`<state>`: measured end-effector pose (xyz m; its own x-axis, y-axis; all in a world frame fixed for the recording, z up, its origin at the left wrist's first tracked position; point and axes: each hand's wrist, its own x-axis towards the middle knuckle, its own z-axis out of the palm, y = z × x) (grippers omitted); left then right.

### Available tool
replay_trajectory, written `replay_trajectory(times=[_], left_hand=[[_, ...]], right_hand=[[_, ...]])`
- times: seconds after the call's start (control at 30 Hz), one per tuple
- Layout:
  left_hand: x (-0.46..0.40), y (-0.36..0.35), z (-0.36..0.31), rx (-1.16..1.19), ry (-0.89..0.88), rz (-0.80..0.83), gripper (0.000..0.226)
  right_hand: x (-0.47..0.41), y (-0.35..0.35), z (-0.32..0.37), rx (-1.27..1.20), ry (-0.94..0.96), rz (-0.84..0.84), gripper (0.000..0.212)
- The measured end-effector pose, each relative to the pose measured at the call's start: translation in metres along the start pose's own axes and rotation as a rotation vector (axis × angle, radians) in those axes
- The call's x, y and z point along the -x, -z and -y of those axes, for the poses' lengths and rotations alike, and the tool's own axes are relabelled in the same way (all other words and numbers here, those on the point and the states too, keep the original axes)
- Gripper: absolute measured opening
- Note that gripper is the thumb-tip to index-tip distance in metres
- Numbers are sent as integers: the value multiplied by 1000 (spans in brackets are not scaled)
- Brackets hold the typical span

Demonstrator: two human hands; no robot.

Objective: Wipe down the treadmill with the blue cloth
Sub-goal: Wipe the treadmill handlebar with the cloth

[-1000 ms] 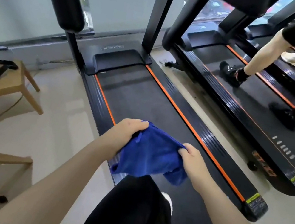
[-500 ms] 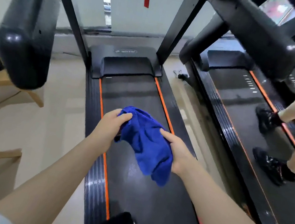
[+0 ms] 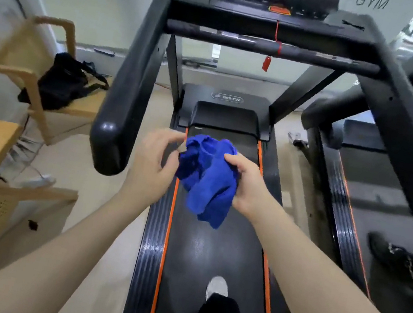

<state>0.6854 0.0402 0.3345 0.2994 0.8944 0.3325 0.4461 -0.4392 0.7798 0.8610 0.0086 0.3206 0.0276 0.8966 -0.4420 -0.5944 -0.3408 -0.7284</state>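
Head view: right hand (image 3: 246,184) grips blue cloth (image 3: 207,178); left hand (image 3: 151,163) beside.

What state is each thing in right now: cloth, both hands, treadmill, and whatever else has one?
blue cloth: bunched, held in the air above the belt.
right hand: grips the cloth.
left hand: fingers spread beside the cloth; contact unclear.
treadmill: person standing on its belt; cloth not touching it.
red safety clip: hanging from its cord.
black bag: resting on a wooden chair.
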Motion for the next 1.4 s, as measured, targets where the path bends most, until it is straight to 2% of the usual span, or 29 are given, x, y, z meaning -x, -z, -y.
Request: replay_trajectory(times=[0.03,0.1,0.17,0.23,0.33,0.4,0.43,0.5,0.57,0.6,0.67,0.77,0.87,0.93,1.0,1.07,1.13,1.2,1.33,1.4], left_hand=[[-6,9,4,-91,-101,-85,28],[-20,24,25,-247,-131,-193,31],[-27,34,50,-407,55,-245,45],[-31,43,66,-439,344,-299,68],[-42,49,82,-453,621,-281,97],[-48,51,92,-403,764,-219,103],[-52,51,94,-339,812,-192,99],[-58,50,99,-290,862,-175,77],[-60,48,98,-343,904,-192,52],[-59,48,97,-352,929,-220,44],[-55,47,97,-307,943,-286,42],[-51,45,96,-219,918,-342,64],[-52,48,95,-191,944,-313,95],[-52,49,96,-202,957,-291,99],[-53,49,95,-190,954,-295,98],[-50,46,95,-155,940,-303,91],[-46,45,96,-169,902,-288,70],[-41,47,100,-179,860,-263,61],[-36,49,103,-132,815,-242,77],[-34,49,100,-104,807,-253,84]], right_hand=[[-11,-10,6,58,24,36,22],[-35,-33,15,128,70,72,21],[-61,-57,17,252,210,25,15],[-81,-84,20,479,415,-5,11],[-100,-124,26,785,633,187,17],[-117,-141,22,1013,707,353,37],[-126,-148,18,1134,727,451,42],[-141,-154,2,1400,803,673,39],[-153,-150,-15,1632,1004,796,30],[-158,-146,-21,1663,1076,847,32],[-171,-143,-29,1632,1162,960,38],[-196,-158,-23,1765,1238,1081,40],[-224,-185,-3,2005,1195,993,49],[-229,-194,1,2073,1160,927,59],[-220,-193,-7,2059,1190,828,59],[-198,-176,-24,1947,1198,785,47],[-171,-149,-43,1748,1200,826,38],[-158,-129,-51,1666,1218,894,41],[-181,-123,-36,1736,1329,1054,41],[-190,-131,-30,1775,1346,1018,40]])
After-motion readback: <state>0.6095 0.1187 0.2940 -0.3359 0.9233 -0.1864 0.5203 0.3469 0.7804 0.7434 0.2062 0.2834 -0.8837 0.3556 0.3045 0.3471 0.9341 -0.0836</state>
